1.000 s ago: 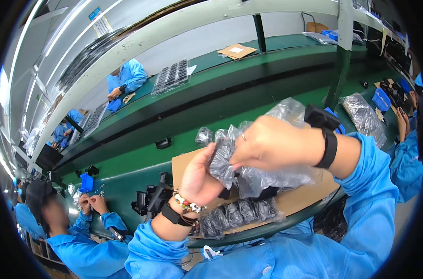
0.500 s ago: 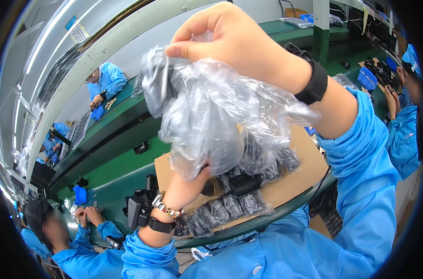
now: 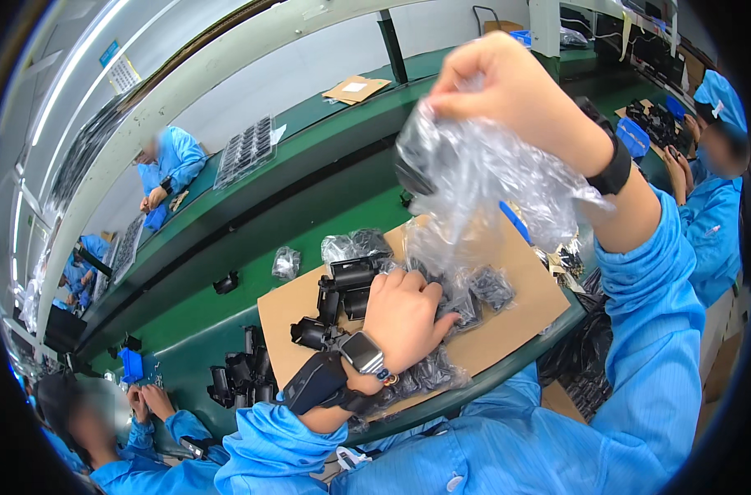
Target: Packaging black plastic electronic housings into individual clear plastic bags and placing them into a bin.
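Note:
My right hand [image 3: 495, 82] is raised and pinches the top of a clear plastic bag [image 3: 507, 165], which hangs crumpled below the fingers. Something dark shows through its left side. My left hand [image 3: 404, 318] lies palm down over parts on a sheet of cardboard [image 3: 536, 301], its thumb stretched away from the bent fingers. Beside that hand are loose black plastic parts [image 3: 355, 272]. Several black parts in clear wrapping [image 3: 491, 289] lie to its right, and more sit below it. What is under the palm is hidden.
A heap of black parts [image 3: 242, 367] lies left of the cardboard on the green bench. Beyond it are a wrapped piece [image 3: 285, 262] and one black part [image 3: 225, 283]. A raised green shelf [image 3: 309, 157] runs behind. Co-workers in blue sit at left and right.
My right hand has moved right with the bag. My left hand has left the bag's lower part and come down onto the parts on the cardboard. The view has shifted slightly.

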Demonstrator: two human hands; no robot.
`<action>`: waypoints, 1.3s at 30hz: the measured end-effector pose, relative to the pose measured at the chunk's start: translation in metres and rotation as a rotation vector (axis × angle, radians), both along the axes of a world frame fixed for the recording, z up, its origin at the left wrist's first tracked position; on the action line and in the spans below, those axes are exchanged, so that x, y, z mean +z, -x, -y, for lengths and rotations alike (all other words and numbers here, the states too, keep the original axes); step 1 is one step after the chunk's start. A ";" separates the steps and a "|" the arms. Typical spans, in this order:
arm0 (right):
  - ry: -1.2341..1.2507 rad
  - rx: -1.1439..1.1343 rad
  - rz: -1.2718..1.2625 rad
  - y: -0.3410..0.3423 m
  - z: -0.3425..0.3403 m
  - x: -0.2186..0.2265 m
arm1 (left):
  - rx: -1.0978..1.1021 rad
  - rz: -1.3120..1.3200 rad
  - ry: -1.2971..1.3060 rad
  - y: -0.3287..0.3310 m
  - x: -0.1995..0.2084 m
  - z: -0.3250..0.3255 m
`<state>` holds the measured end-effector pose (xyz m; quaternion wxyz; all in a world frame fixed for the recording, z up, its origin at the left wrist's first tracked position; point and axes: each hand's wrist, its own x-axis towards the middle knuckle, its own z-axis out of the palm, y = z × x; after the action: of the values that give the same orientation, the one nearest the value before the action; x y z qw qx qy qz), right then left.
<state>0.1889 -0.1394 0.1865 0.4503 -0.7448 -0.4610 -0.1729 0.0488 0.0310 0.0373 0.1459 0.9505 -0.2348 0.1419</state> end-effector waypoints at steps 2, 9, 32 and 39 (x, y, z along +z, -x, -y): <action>0.073 0.012 -0.098 0.000 0.016 -0.010 | 0.016 -0.005 -0.075 -0.005 -0.003 -0.001; 0.159 0.137 -0.558 -0.019 0.051 -0.055 | 0.257 -0.251 0.608 -0.019 0.016 -0.031; 0.365 0.259 0.463 -0.002 0.003 -0.122 | 0.123 -0.718 1.202 -0.070 0.026 -0.012; 0.194 0.286 0.258 -0.009 0.002 -0.108 | 0.242 -0.709 1.228 -0.040 0.037 -0.038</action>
<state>0.1979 -0.1416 0.0781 0.3337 -0.6833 -0.6304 -0.1561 0.0884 0.0686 0.0743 0.7048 0.7051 0.0560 -0.0538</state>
